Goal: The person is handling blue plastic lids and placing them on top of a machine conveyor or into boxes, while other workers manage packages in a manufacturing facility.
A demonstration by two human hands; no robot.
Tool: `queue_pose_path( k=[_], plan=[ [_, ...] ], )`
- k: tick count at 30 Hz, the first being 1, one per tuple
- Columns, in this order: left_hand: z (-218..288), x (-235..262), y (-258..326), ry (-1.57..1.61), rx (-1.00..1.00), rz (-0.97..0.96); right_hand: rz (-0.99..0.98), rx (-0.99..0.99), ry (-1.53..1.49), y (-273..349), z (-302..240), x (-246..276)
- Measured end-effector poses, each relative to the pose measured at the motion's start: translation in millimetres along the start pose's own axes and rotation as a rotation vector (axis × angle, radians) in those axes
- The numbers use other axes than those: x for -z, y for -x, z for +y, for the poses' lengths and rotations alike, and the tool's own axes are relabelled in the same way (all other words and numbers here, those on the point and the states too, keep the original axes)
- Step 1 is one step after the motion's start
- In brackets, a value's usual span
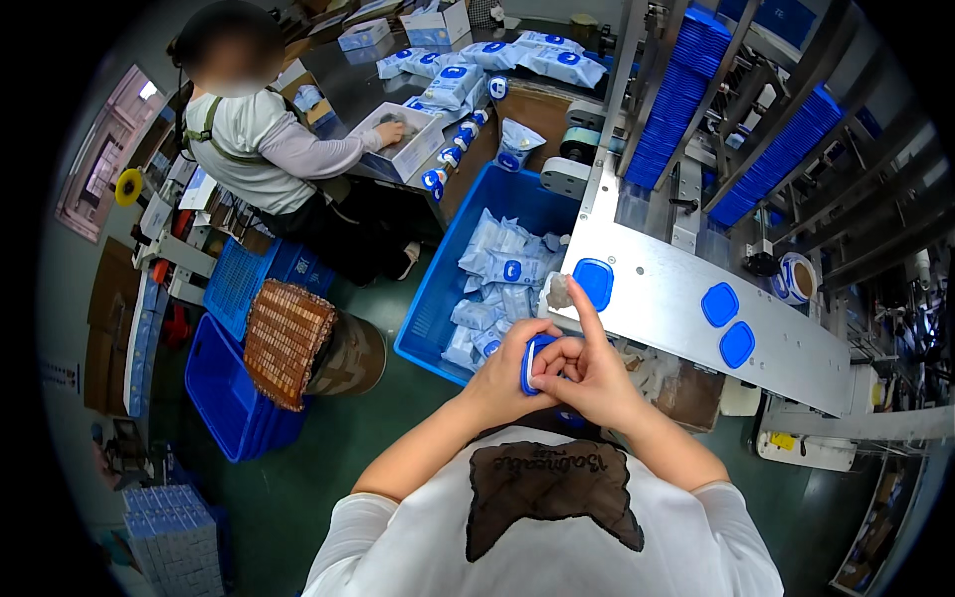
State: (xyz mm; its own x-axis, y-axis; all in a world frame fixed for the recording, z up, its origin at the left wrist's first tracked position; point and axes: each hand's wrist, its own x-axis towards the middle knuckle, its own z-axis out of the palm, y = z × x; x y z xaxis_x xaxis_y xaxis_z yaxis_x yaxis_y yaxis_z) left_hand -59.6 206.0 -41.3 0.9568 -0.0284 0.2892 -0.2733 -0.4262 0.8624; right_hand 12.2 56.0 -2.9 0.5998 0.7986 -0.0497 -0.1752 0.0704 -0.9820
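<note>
In front of my chest, both hands are together at a small blue plastic lid (532, 366) with a pale edge, seen nearly edge-on. My left hand (500, 381) wraps round it from the left. The thumb and curled fingers of my right hand (589, 378) pinch at its right side, while that index finger points up. Just beyond the fingertip, more blue lids lie on the metal plate of a machine: one (594, 286) close by, two others (719, 304) farther right. Part of the held lid is hidden by my fingers.
A blue crate (430, 316) full of white wipe packs (497, 259) stands ahead left. Tall stacks of blue lids (676, 95) rise in the machine's racks. A co-worker (249, 139) reaches into a white box (408, 151) at a table. A stool with a beaded mat (288, 338) is left.
</note>
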Motion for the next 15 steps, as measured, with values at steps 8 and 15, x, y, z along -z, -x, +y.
queue_pose_path(
  k=[8,15],
  plan=[
    [1,-6,4,0.122,0.015,-0.037,-0.074,-0.030,0.075,3,1,7],
    [7,-12,4,0.338,0.048,-0.038,-0.140,-0.070,-0.332,9,0,11]
  ],
)
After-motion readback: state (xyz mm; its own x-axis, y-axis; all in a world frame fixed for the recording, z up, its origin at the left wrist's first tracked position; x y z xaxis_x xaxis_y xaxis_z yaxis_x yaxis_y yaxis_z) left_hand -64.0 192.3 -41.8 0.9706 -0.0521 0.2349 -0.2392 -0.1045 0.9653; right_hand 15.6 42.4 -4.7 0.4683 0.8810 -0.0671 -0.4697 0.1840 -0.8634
